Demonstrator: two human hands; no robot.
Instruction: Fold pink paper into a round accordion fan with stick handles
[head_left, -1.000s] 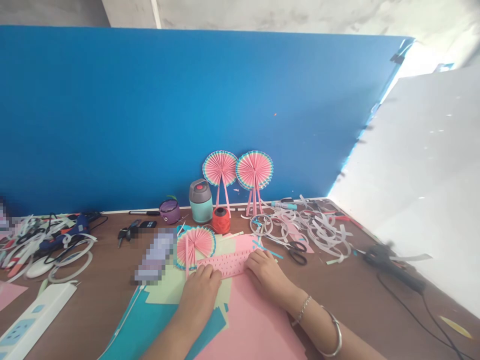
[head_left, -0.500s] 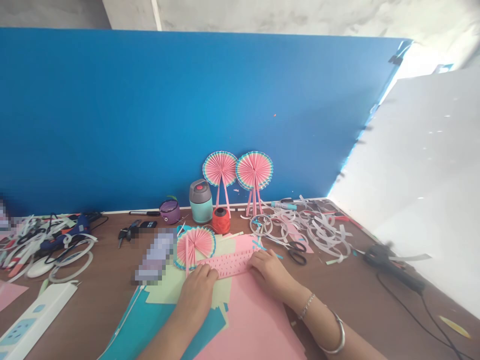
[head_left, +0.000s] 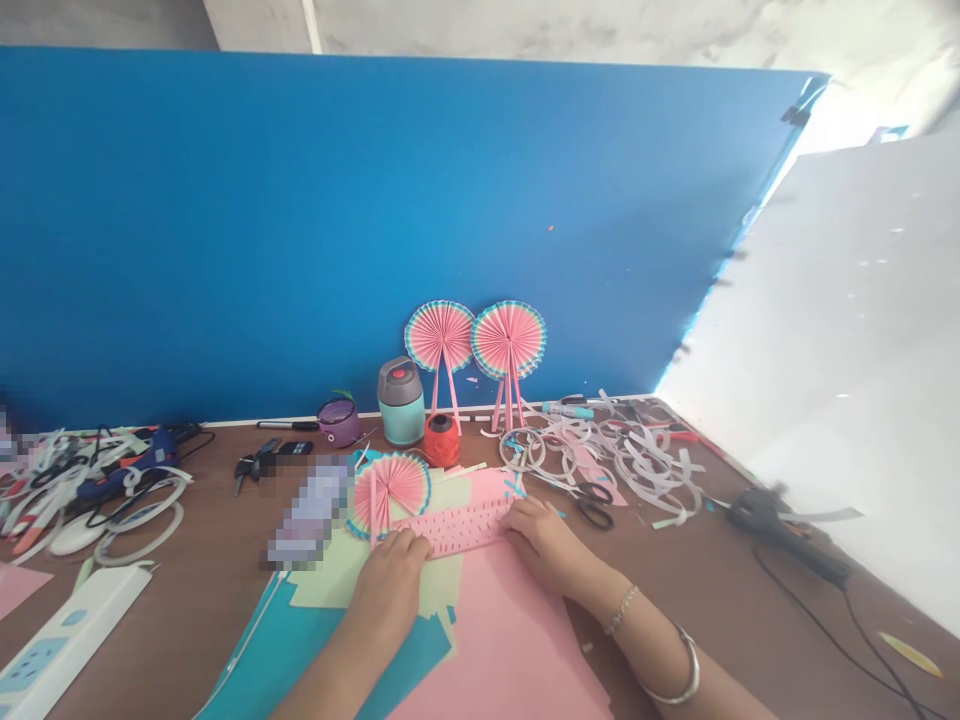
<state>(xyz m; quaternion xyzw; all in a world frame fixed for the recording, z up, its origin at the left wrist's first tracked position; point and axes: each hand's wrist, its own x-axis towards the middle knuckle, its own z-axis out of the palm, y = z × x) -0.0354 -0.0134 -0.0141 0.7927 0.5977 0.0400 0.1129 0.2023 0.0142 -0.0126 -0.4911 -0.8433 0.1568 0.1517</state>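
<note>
1. Touching the left end of the pink dotted strip [head_left: 466, 528] with the left hand [head_left: 390, 575], and its right end with the right hand [head_left: 547, 545] — apart from each other, fingers bent. Cannot tell whether pinching or merely pressing.
2. Just spread slightly wider along the strip, mostly at the right; now leaving more of it bare. Probably smoothing or steadying, not lifting.
3. Under the strip: a pink sheet [head_left: 502, 640] and, leftward, pale green paper [head_left: 326, 580].
4. Just beyond the strip's left end: a pleated rosette [head_left: 401, 490], lying flat.
5. Right of the strip, past the right hand: scissors [head_left: 595, 505].
6. Well beyond the strip — a red pot [head_left: 442, 442].
</note>
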